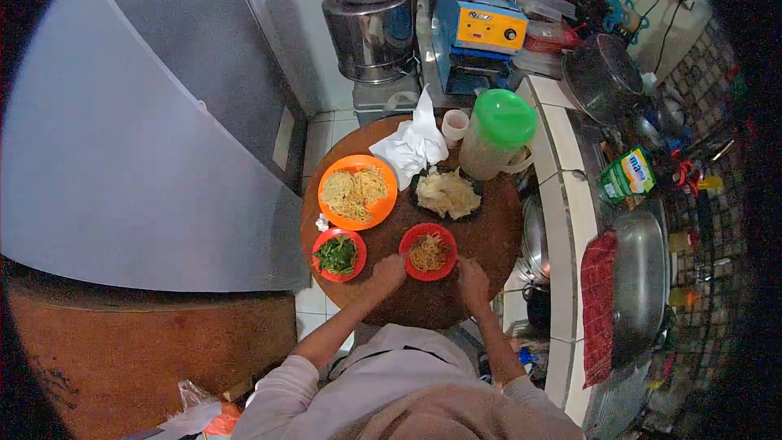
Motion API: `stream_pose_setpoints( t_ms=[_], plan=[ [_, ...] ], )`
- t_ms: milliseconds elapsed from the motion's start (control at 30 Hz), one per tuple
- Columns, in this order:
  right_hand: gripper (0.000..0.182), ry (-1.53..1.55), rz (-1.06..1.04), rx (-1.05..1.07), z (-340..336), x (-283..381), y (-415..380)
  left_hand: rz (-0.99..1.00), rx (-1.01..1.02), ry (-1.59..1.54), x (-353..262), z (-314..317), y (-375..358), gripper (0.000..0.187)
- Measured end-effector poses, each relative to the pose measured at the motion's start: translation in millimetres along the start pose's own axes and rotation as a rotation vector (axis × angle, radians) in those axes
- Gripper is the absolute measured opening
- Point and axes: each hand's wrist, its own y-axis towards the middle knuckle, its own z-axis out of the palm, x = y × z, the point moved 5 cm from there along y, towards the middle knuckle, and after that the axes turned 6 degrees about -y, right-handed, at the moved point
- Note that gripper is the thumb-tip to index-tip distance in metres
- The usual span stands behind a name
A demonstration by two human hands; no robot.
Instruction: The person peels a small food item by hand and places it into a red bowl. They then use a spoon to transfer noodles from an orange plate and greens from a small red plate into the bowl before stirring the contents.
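orange plate of noodles (357, 189) | greens bowl (338, 255) | crackers (446, 193) | green-lidded jug (497, 134)

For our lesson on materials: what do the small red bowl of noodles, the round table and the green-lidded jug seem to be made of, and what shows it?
Red bowl: probably plastic; bright uniform colour, slight sheen.
Round table: seemingly wood, brown and matt; grain too small to tell.
Jug: likely translucent plastic, cloudy body, glossy green lid.

- A matt wooden round table (489, 236) is seen.
- Glossy plastic is shown by the red bowl (428, 232).
- Crumpled white paper (411, 147) is seen.
- Shiny metal is shown by the pot (372, 33).
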Motion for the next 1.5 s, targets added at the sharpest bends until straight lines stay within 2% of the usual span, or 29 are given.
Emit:
stream_pose_setpoints(
  t_ms=[167,233,300,400,467,500,633,733,800,833,900,1000,1067,1133,1267,1300,1367,1433,1500],
  plan=[
    [0.022,0.052,0.028,0.059,-9,-1,4,-0.004,0.017,0.054,-1,-8,-7,0.022],
    [0.022,0.089,0.041,0.057,-24,2,9,0.025,-0.059,-0.024,-1,-18,-10,0.022],
    [0.022,0.033,0.135,0.111,-31,2,13,0.038,-0.072,-0.048,5,-18,-7,0.022],
    [0.022,0.018,0.129,0.104,-17,1,15,0.037,-0.065,-0.040,5,-13,-3,0.021],
    [0.022,0.009,0.134,0.095,25,-11,12,0.022,-0.045,-0.005,0,-14,-3,0.021],
    [0.022,-0.002,0.140,0.084,26,-8,12,-0.003,-0.033,0.012,-2,-12,-3,0.021],
    [0.021,0.027,0.041,0.081,4,6,16,0.015,-0.057,0.014,2,-4,1,0.022],
    [0.020,0.019,0.125,0.097,-15,5,18,0.031,-0.087,-0.017,11,2,2,0.022],
    [0.019,0.165,0.040,-0.121,-32,9,17,0.023,-0.093,-0.019,12,-2,0,0.022],
    [0.019,0.165,0.040,-0.119,-33,10,16,0.017,-0.101,-0.022,10,-6,-2,0.022],
    [0.019,0.080,0.092,0.091,-23,9,11,-0.006,-0.057,-0.005,7,-8,-6,0.021],
    [0.018,0.030,0.041,0.010,-8,8,6,-0.023,0.010,0.027,8,-3,-7,0.021],
    [0.018,0.019,0.104,0.074,-13,6,9,-0.014,0.035,0.041,11,4,-7,0.020],
    [0.018,0.009,0.165,0.138,-22,6,15,0.051,-0.076,0.046,9,0,-9,0.020],
    [0.016,0.070,0.128,-0.025,-32,4,19,0.026,-0.072,0.016,-8,-20,-12,0.020],
    [0.016,0.059,0.104,-0.077,-31,5,19,0.075,-0.081,0.006,-12,-23,-12,0.020],
    [0.016,0.037,0.114,-0.001,-19,6,17,0.120,-0.093,-0.005,-18,-27,-9,0.020],
    [0.016,0.013,0.128,0.070,-15,9,11,0.049,0.000,0.046,-24,-25,-1,0.020],
    [0.019,-0.006,-0.028,-0.005,-19,22,3,0.068,0.032,0.092,-22,-18,7,0.019]
  ],
)
